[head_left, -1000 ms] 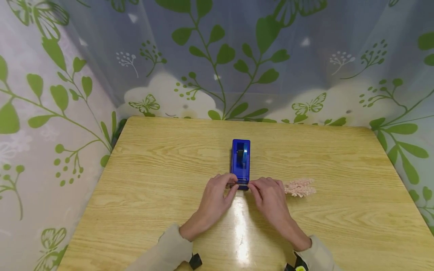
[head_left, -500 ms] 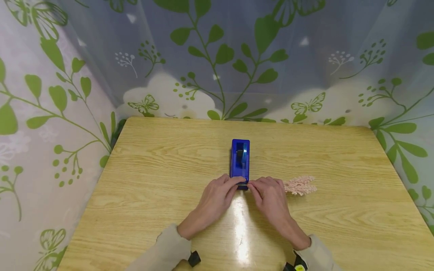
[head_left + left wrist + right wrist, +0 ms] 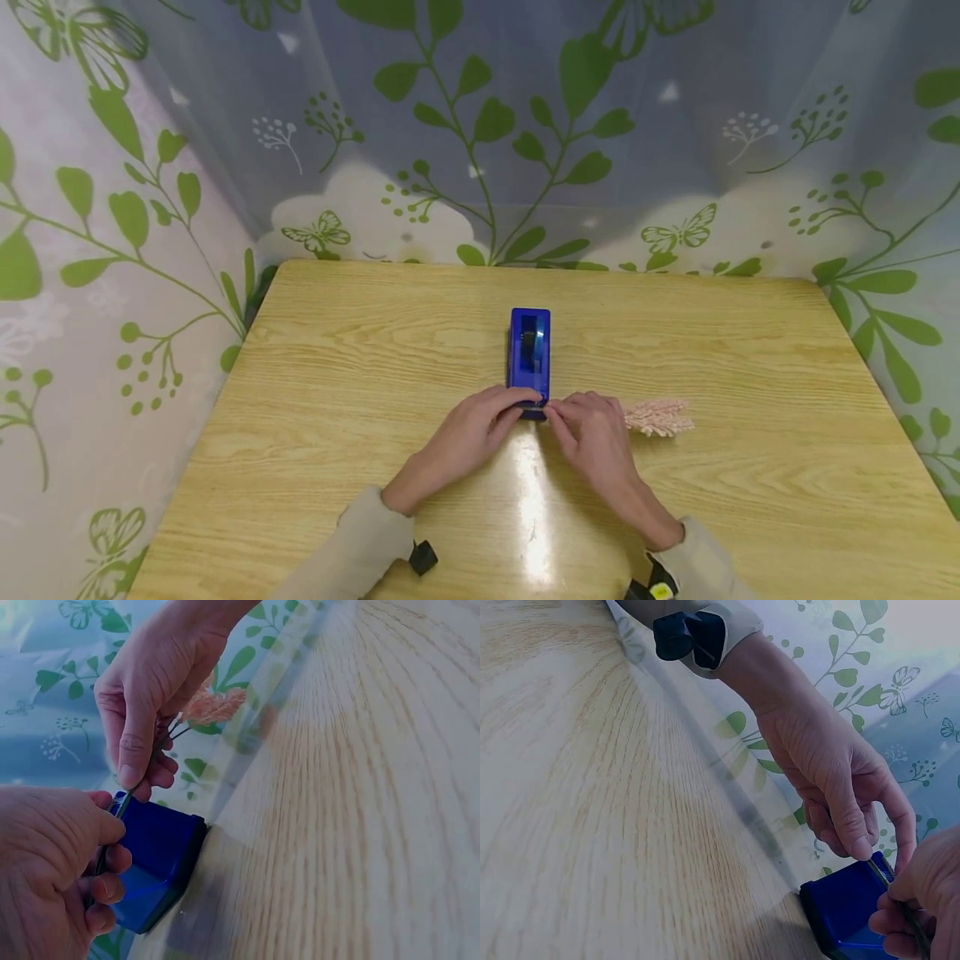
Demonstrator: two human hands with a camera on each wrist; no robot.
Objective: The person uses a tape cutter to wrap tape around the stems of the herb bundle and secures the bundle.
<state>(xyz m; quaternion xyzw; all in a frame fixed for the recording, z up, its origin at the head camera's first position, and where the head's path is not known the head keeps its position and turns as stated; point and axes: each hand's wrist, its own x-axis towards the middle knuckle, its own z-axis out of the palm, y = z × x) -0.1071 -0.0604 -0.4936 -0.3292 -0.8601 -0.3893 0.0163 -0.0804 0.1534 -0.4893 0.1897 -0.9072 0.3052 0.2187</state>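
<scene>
A blue tape dispenser (image 3: 530, 377) stands on the table, its clear tape roll (image 3: 539, 337) in the top slot. Across its front, close over the cutter edge, runs a thin dark stem bundle (image 3: 126, 801) of dried flowers. My right hand (image 3: 600, 429) pinches the stems at the dispenser's right corner; the pink flower heads (image 3: 660, 417) stick out to its right. From the left, my left hand (image 3: 468, 429) reaches in with its index finger over the dispenser's front end. Its thumb (image 3: 860, 846) meets the stem end in the right wrist view, and its fingers curl around the stems in the left wrist view.
The wood-grain table (image 3: 337, 350) reaches back to a leaf-patterned curtain (image 3: 480, 125), which also hangs at both sides. A black strap piece (image 3: 423, 557) sits at the left sleeve, another (image 3: 640, 590) at the right.
My left index finger has moved rightward over the dispenser's front end, and the left wrist has shifted slightly left. The right hand keeps its pinch on the stems with hardly any movement.
</scene>
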